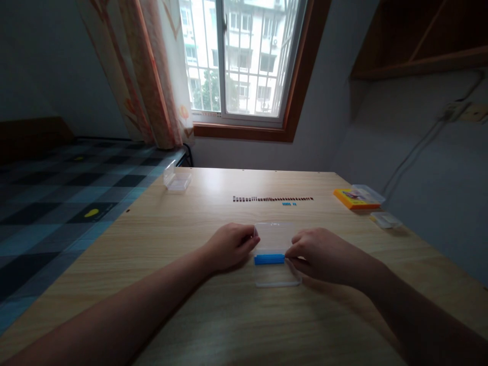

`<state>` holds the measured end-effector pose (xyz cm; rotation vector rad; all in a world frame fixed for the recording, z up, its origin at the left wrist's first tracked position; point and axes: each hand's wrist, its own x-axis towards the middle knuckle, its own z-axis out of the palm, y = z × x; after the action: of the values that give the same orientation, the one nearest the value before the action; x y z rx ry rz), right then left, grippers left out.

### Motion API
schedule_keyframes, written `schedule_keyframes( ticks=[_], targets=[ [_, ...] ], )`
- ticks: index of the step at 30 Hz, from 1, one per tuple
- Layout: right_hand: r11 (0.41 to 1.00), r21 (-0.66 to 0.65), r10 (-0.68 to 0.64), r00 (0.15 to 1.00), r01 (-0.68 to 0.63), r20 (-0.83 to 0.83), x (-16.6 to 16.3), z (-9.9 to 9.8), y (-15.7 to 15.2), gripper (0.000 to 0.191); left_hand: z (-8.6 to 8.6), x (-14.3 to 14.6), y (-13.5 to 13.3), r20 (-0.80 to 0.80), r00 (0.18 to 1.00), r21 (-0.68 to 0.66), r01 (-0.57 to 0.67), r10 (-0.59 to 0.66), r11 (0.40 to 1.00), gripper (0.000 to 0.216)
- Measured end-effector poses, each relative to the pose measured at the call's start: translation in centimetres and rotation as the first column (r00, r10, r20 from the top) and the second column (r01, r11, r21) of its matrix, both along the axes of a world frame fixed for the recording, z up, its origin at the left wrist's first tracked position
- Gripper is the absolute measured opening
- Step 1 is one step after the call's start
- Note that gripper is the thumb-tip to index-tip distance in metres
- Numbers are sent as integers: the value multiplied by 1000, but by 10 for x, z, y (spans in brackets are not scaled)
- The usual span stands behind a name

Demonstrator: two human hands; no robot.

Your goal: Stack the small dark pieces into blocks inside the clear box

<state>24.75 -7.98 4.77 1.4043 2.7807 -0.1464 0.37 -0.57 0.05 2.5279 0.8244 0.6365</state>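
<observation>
Dead centre on the table (190,284), close in at 6 o'clock from the window, lies the clear case (275,236), opened flat with a blue strip (269,259) across its middle. I have both hands on it. My left hand (231,246) is curled at the case's 9 o'clock edge, thumb and fingertips pinched on the upper flap. My right hand (318,254) comes in from 3 o'clock, fingertips drawn together on the case's edge right at the end of the blue strip.

Beyond the case, toward 12 o'clock, a long row of small dark pieces (272,199) is laid out end to end, with a few blue pieces (288,204) just beneath it. As far as I can judge, the case's two clear halves hold nothing but the strip, so the pieces are all out on the wood and none sit in the case; whether the strip itself carries anything is too small for me to tell.

At 2 o'clock sit a yellow box (356,199) and a small clear tray (386,219); at 10 o'clock, another open clear box (177,179).
</observation>
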Motion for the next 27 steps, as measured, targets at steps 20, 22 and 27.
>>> schedule_keyframes(
  ticks=[20, 22, 27],
  targets=[
    [999, -42, 0, 1000, -1, -28, 0, 0, -1, 22, 0, 0, 1, -11, 1000, -4, -7, 7, 1000, 22],
    [999, -45, -6, 1000, 5, -25, -1, 0, -1, 22, 0, 0, 1, -10, 1000, 0, -3, 3, 1000, 22],
    [999, -48, -23, 1000, 22, -12, -2, 0, 0, 22, 1, 0, 0, -7, 1000, -3, -4, 4, 1000, 22]
  ],
)
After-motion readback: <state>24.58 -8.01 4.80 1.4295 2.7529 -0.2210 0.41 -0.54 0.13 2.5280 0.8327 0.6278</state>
